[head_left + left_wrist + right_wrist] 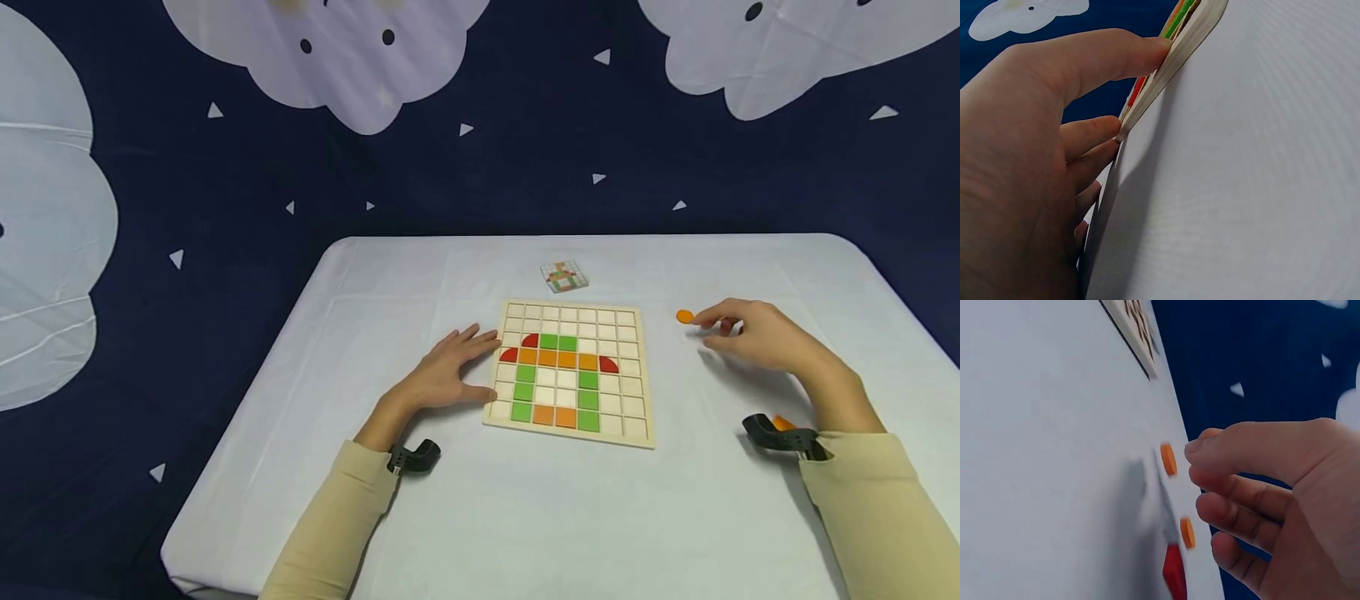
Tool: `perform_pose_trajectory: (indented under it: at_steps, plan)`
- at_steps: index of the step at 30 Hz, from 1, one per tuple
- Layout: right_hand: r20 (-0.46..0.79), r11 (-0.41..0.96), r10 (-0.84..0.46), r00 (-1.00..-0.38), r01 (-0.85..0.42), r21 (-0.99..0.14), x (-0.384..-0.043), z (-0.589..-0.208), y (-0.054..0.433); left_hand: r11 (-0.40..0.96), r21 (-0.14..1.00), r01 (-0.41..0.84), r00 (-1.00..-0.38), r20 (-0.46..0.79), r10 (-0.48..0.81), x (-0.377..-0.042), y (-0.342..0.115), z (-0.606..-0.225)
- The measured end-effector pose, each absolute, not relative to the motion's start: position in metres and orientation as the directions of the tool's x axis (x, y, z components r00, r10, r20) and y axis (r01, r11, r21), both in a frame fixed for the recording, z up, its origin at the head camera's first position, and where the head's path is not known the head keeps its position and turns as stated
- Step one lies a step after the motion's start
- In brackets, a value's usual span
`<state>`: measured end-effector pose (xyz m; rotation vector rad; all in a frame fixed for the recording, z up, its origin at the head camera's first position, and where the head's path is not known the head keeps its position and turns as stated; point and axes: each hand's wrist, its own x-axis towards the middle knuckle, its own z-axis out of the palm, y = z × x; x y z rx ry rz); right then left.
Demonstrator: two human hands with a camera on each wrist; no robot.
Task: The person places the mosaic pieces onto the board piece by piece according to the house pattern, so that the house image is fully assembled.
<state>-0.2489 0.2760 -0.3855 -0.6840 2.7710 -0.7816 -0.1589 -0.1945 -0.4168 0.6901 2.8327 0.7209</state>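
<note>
A square wooden grid board [632, 429] lies on the table, with green, orange and red tiles laid in some of its cells. My left hand [448, 372] rests at its left side, fingers extended and thumb spread, fingertips touching the edge; the left wrist view shows the thumb [1141, 55] against the rim. To the board's right, my right hand [753, 333] hovers with bent, loose fingers, the index tip beside a round orange piece [684, 317]. In the right wrist view, two orange pieces [1168, 459] and a red piece [1174, 572] lie below the fingers, and nothing shows between them.
A small patterned picture card [564, 277] lies behind the board. Another orange piece [783, 423] is partly hidden by the black wrist camera [780, 435] on the right arm. A dark blue backdrop [525, 183] with white clouds hangs behind the white-covered table [570, 517].
</note>
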Motion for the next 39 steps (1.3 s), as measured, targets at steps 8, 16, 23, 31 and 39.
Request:
perform_pose_trajectory:
  at_steps: [8,16,23,31,39]
  plan:
    - [-0.068,0.758,-0.482,-0.874,-0.376,-0.533,-0.253,-0.392,0.306,0.783,0.477,0.398,-0.885,-0.026,0.465,-0.158,-0.194,-0.415]
    - [-0.172,0.772,-0.489,-0.855,-0.332,-0.542,-0.253,-0.391,0.325,0.791,0.473,0.388,-0.889,-0.032,0.456,-0.158,-0.193,-0.414]
    - [-0.172,0.766,-0.497,-0.850,-0.336,-0.548,-0.255,-0.394,0.323,0.787,0.473,0.396,-0.886,-0.028,0.462,-0.157,-0.195,-0.414]
    - [-0.134,0.783,-0.459,-0.878,-0.329,-0.529,-0.258,-0.400,0.318,0.787,0.477,0.392,-0.887,-0.031,0.461,-0.158,-0.194,-0.415]
    - [-0.071,0.787,-0.443,-0.894,-0.351,-0.507,-0.261,-0.401,0.304,0.787,0.477,0.392,-0.888,-0.028,0.459,-0.158,-0.194,-0.415]
